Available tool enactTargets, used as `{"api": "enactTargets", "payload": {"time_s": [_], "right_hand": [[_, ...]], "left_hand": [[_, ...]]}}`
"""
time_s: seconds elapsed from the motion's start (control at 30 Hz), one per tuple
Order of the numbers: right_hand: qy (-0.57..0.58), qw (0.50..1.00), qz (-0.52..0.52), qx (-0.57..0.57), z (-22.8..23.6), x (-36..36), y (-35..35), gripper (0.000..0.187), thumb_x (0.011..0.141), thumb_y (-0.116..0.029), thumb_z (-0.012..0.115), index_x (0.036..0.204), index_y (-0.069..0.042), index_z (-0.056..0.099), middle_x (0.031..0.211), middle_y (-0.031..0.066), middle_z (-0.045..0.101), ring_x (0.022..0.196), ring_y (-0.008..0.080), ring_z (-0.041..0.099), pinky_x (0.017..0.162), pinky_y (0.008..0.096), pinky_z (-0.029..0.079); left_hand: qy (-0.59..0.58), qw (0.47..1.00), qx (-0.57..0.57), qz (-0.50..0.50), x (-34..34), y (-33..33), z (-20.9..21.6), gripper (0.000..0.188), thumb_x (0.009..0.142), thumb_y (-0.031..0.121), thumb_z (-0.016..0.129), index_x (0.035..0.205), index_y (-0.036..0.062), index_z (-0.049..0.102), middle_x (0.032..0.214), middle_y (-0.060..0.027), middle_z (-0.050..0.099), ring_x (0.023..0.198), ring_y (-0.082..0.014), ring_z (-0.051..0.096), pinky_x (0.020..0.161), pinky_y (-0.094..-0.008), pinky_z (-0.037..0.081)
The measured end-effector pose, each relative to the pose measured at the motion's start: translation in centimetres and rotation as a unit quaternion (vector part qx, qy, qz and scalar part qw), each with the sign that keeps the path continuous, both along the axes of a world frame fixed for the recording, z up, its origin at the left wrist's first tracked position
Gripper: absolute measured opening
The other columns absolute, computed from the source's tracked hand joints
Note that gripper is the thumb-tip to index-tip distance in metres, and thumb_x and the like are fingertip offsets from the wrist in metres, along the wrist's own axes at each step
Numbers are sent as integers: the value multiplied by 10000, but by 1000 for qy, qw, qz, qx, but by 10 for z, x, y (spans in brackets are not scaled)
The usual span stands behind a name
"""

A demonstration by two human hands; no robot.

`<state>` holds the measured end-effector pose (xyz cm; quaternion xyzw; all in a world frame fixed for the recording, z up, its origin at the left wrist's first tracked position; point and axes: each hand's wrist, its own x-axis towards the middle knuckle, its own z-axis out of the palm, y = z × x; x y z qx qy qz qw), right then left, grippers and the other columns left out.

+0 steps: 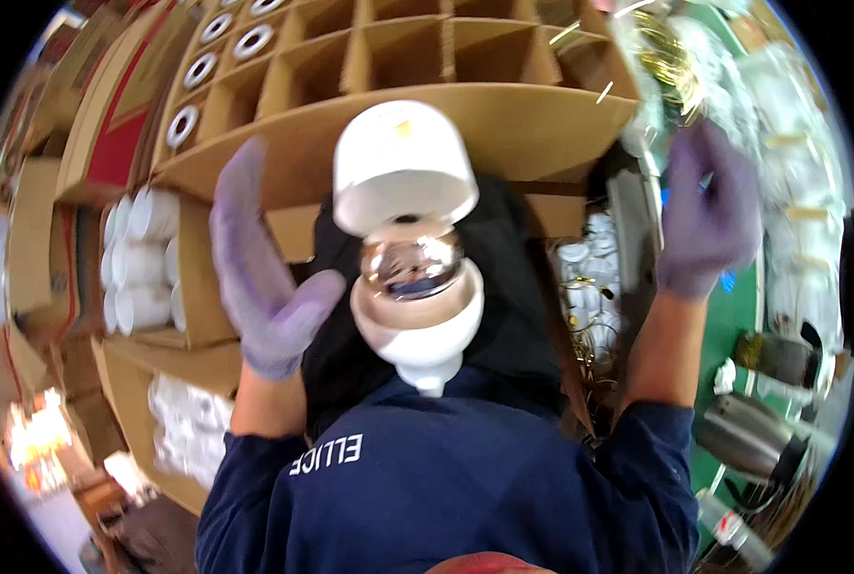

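On my lap rest a white dome-shaped shell (400, 163) and, just below it, a white funnel-shaped cup (417, 340) with a narrow tip. A shiny copper-coloured mirrored ball (411, 266) sits in the cup's mouth, its top close under the dome. My left hand (266, 263), in a purple-grey glove, is open beside them, fingers stretched and thumb toward the ball, touching neither. My right hand (709, 210), gloved alike, has its fingertips pinched at the lower end of a bundle of gold strips (671, 62). What they grip is too small to make out.
A divided cardboard box (379, 124) stands ahead, with white ring-topped pieces in its left cells. White cups fill a carton (145, 263) on the left. The green table (733, 354) at right carries clear bags, a metal jug (747, 435) and a bottle (733, 531).
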<state>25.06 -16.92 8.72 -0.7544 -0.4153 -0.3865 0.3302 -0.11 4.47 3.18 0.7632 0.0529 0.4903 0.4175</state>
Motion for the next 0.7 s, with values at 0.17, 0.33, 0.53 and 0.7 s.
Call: {"api": "enactTargets", "payload": {"time_s": [0.17, 0.33, 0.53, 0.7], "right_hand": [[73, 885, 431, -161, -74, -85, 10, 263, 711, -108, 726, 966, -42, 724, 789, 59, 635, 674, 220, 643, 552, 332, 498], [25, 911, 394, -116, -74, -98, -6, 360, 606, -168, 799, 935, -42, 731, 847, 47, 644, 686, 203, 632, 556, 309, 493], [16, 890, 419, -178, -55, -77, 5, 344, 657, -162, 726, 987, -67, 730, 838, 53, 645, 724, 221, 646, 580, 337, 506], [5, 870, 465, -163, -38, -74, 0, 389, 617, -161, 732, 996, -72, 737, 851, 48, 637, 720, 210, 634, 559, 314, 498]], "left_hand": [[218, 946, 189, -148, -34, 18, -12, 937, 698, 618, 796, 1353, -6, 551, 1480, -242, 400, 1393, -430, 357, 1140, -519, 287], [165, 986, -12, -8, -69, 0, -54, 1049, 745, 564, 791, 1477, -47, 355, 1526, -232, 359, 1408, -375, 356, 1161, -465, 270], [135, 988, 28, -75, -34, 6, -40, 901, 781, 436, 787, 1494, 58, 387, 1563, -241, 291, 1443, -402, 296, 1172, -483, 251], [53, 995, 62, -50, -17, 13, -23, 639, 768, 233, 803, 1344, 82, 572, 1518, -269, 332, 1421, -434, 330, 1140, -486, 321]]}}
